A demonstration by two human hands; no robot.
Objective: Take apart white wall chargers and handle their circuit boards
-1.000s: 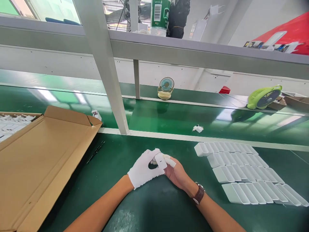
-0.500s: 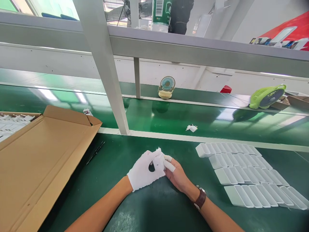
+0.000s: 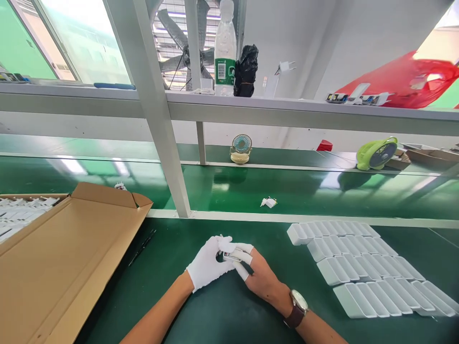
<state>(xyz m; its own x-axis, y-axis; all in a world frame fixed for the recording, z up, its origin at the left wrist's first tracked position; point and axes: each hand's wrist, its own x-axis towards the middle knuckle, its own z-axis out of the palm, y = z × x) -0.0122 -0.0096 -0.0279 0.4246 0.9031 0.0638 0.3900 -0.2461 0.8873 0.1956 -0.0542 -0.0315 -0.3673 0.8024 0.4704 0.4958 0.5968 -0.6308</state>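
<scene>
My left hand (image 3: 211, 264), in a white glove, pinches a small white plug charger (image 3: 231, 256) between thumb and fingers. Its near side shows a narrow opening with darker, metallic-looking parts; finer detail is too small to tell. My right hand (image 3: 258, 271), with white finger covers and a wristwatch (image 3: 298, 306), closes its fingertips on the charger from the right. Both hands are over the dark green bench (image 3: 201, 315). Rows of white plastic casings (image 3: 362, 272) lie side by side to the right of my hands.
A large cardboard box (image 3: 82, 239) stands at left, with many white parts inside. Dark tweezers (image 3: 142, 247) lie beside it. Beyond the bench rail, a small white part (image 3: 268, 202) rests on the green belt. A metal post (image 3: 161, 110) and shelf stand ahead, with a bottle (image 3: 225, 52).
My view has tilted up, showing more of the shelf. My right fingers have spread over the charger, and its opening with metallic parts now faces me. Both hands stay together on it.
</scene>
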